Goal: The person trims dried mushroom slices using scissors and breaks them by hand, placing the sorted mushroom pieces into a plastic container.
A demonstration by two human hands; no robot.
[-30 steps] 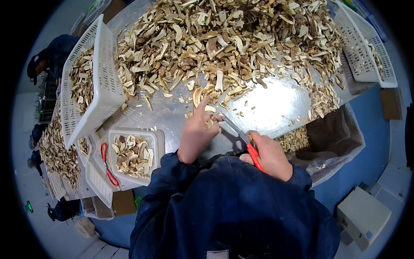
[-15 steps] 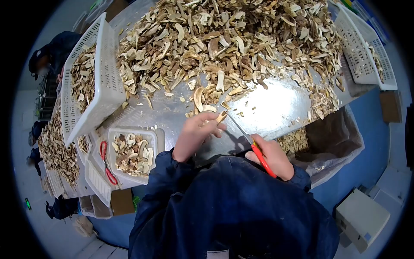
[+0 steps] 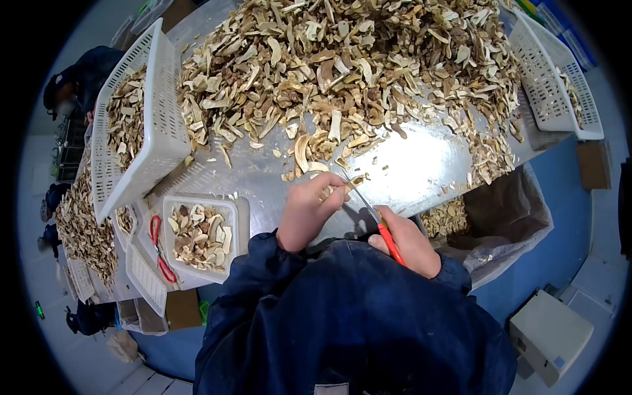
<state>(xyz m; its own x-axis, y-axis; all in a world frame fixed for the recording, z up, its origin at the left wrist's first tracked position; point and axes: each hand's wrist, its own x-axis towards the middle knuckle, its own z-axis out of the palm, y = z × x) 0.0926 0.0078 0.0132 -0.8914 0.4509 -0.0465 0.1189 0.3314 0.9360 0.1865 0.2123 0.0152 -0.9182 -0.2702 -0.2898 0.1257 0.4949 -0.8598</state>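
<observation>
My left hand (image 3: 307,212) is closed, thumb and fingers pinching a dried mushroom slice (image 3: 356,180) whose end pokes out by the blades. In my right hand (image 3: 413,245) is a pair of scissors (image 3: 390,242) with red handles. Their long metal blades point up and left and meet the slice beside my left fingertips. How far apart the blades stand is hard to see. Just beyond my hands, a big heap of dried mushroom slices (image 3: 309,85) covers the metal table (image 3: 421,158), with small trimmed bits near the blades.
At left are a white plastic box (image 3: 236,214) of slices, another pair of red scissors (image 3: 158,250) and a tilted white basket (image 3: 155,118). Another basket (image 3: 536,72) stands far right. A lined bin (image 3: 507,217) with scraps sits below the right edge. Other people work at far left.
My left hand has turned and shifted slightly right, drawing its fingers in around the slice. The scissors have moved slightly left and up, with their blades now against the slice.
</observation>
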